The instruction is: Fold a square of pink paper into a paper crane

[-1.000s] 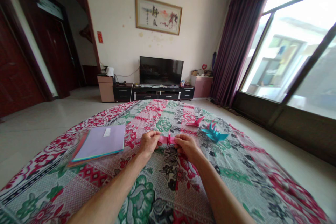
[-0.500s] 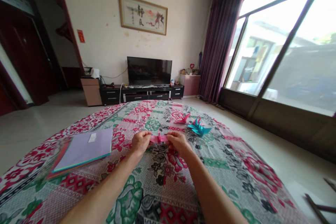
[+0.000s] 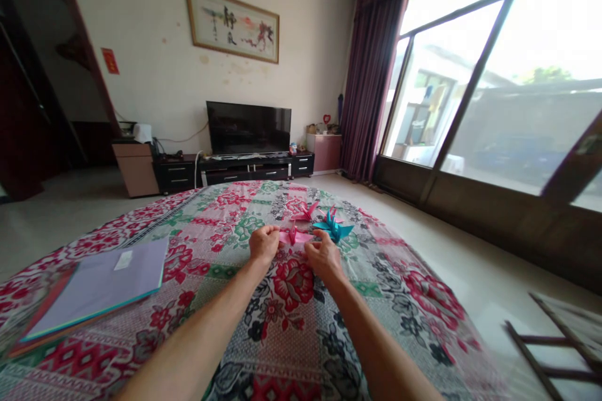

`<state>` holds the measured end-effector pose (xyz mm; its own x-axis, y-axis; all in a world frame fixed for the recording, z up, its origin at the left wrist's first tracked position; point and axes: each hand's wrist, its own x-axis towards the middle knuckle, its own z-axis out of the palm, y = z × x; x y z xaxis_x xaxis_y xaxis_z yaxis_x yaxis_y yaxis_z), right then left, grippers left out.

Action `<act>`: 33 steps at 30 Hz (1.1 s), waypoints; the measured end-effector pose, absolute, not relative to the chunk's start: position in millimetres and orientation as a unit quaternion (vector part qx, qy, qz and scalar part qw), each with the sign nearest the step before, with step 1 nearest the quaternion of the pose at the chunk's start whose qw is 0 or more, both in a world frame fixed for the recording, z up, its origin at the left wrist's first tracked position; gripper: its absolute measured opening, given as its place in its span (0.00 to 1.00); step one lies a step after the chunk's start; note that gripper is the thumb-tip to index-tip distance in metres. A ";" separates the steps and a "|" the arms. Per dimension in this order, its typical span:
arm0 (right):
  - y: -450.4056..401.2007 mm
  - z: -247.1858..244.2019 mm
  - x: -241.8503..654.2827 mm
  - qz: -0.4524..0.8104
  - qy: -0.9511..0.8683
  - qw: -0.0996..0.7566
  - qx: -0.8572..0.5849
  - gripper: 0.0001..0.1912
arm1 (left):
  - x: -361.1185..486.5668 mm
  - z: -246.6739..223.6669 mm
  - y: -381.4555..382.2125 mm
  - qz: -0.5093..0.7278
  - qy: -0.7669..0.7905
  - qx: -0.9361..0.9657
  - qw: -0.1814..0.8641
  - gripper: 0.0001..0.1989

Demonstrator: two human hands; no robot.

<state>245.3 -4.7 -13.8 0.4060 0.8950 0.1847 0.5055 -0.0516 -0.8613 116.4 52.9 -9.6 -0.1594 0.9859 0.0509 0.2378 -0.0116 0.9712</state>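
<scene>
A pink folded paper crane (image 3: 294,237) is between my two hands, low over the patterned tablecloth (image 3: 291,326). My left hand (image 3: 264,243) pinches the tip of its left wing. At its right wing is my right hand (image 3: 324,252), thumb and forefinger closed on the tip. Just beyond lie another pink crane (image 3: 306,212) and a teal crane (image 3: 333,227), with more pink paper (image 3: 332,211) partly hidden behind the teal one.
A stack of coloured paper (image 3: 98,288), lilac on top with a small white label (image 3: 123,260), lies at the table's left. Past the table stand a television (image 3: 249,128) and low cabinets. A dark wooden frame (image 3: 550,341) is on the floor at right.
The view has turned to the right. Both hands have carried the pink crane forward, nearer the other cranes, and its wings now look more spread.
</scene>
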 end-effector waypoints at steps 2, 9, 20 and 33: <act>-8.6 -14.6 244.7 0.151 -0.526 0.444 -0.709 0.19 | 122.7 -14.5 59.8 0.486 0.592 0.524 0.374 0.14; -8.3 -19.7 237.5 0.029 -0.684 0.363 -0.632 0.15 | 144.5 -22.7 90.4 0.486 0.592 0.555 0.326 0.15; -0.7 -20.1 243.4 -0.007 -0.700 0.283 -0.656 0.12 | 140.7 -17.4 116.0 0.489 0.599 0.564 0.291 0.15; -2.9 -21.9 242.4 -0.006 -0.686 0.306 -0.660 0.12 | 131.6 -22.0 119.9 0.480 0.617 0.553 0.289 0.17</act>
